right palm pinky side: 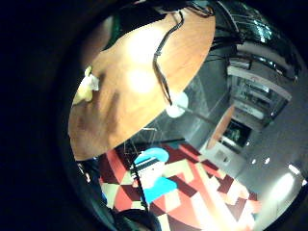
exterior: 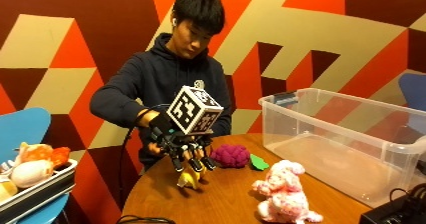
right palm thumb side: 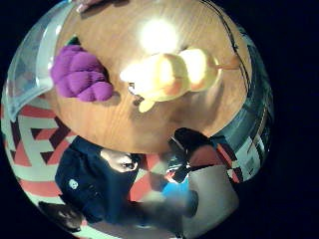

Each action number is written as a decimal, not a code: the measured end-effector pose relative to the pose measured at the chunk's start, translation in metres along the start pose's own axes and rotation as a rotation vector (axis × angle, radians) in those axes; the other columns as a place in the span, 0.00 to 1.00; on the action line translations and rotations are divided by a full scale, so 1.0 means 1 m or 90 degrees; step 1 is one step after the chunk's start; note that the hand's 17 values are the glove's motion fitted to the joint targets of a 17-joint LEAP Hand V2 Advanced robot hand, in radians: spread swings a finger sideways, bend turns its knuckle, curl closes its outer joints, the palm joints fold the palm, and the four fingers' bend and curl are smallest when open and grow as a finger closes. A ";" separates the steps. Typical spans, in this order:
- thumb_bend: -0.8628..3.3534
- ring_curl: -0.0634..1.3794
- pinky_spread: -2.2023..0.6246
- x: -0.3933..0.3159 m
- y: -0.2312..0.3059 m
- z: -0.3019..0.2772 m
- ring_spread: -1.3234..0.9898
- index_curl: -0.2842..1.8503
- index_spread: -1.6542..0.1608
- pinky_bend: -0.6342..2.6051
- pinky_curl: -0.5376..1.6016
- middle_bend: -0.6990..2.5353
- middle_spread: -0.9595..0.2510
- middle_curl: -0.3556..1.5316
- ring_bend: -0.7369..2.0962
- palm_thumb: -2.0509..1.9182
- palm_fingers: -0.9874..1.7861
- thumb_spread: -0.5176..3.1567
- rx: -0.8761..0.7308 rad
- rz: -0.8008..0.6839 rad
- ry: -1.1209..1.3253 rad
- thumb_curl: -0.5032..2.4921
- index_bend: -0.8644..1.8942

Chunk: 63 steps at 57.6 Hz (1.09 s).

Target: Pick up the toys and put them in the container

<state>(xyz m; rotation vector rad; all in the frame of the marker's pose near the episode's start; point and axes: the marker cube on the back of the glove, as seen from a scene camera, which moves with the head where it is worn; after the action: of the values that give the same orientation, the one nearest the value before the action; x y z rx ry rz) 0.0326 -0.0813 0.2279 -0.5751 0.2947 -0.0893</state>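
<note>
- The round wooden table (exterior: pixel 226 196) carries everything, and I place the rest against it; its near edge and far right side are cut off in the outside view.
- The clear plastic container (exterior: pixel 346 134) stands on the table's right side, open at the top. Its right end runs out of the picture, and I can read no label on it.
- The pink and white plush dog (exterior: pixel 285 191) sits on the table in front of the container, well apart from my hand. Its face is turned so that I cannot make it out.
- The purple grape plush (exterior: pixel 231 155) lies near the table's far edge, with a small green leaf (exterior: pixel 259 162) just beside it.
- My gloved right hand (exterior: pixel 180 151) hangs over the table's left part, fingers pointing down and curled round the yellow duck plush (exterior: pixel 189 179).
- Only the duck's lower end shows below my fingers in the outside view, and I cannot tell whether it touches the wood. The thumb-side palm view fills with its yellow body and orange beak, the grapes beside it.
- No writing is legible on any toy.
</note>
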 end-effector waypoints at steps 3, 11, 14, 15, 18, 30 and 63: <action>0.21 0.14 0.79 -0.004 -0.003 0.006 0.57 0.24 0.75 0.42 0.40 0.24 0.81 0.27 0.29 0.61 0.23 0.45 -0.006 -0.011 0.003 0.27 0.39; 0.21 0.12 0.79 -0.010 -0.014 0.015 0.57 0.28 0.73 0.40 0.40 0.23 0.80 0.26 0.29 0.63 0.26 0.46 -0.013 -0.026 0.009 0.27 0.45; 0.22 0.11 0.79 -0.011 -0.018 0.018 0.57 0.29 0.72 0.40 0.40 0.24 0.80 0.25 0.29 0.64 0.26 0.47 -0.009 -0.028 0.005 0.28 0.47; 0.22 0.11 0.79 -0.012 -0.020 0.018 0.57 0.30 0.72 0.40 0.40 0.24 0.80 0.25 0.29 0.64 0.27 0.47 -0.006 -0.030 0.004 0.28 0.48; 0.22 0.10 0.79 -0.014 -0.024 0.020 0.57 0.31 0.72 0.39 0.39 0.24 0.79 0.25 0.29 0.65 0.28 0.48 0.009 -0.038 -0.004 0.28 0.52; 0.23 0.05 0.79 -0.019 -0.023 0.010 0.56 0.39 0.74 0.34 0.38 0.33 0.73 0.31 0.29 0.68 0.39 0.50 0.121 -0.098 -0.149 0.30 0.69; 0.22 0.08 0.78 -0.092 0.053 -0.259 0.47 0.50 0.89 0.32 0.39 0.46 0.60 0.43 0.33 0.70 0.47 0.45 0.481 -0.175 -0.217 0.39 0.80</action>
<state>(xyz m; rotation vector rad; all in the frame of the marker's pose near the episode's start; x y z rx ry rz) -0.1321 -0.1571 0.0151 0.1291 -0.1588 -0.3469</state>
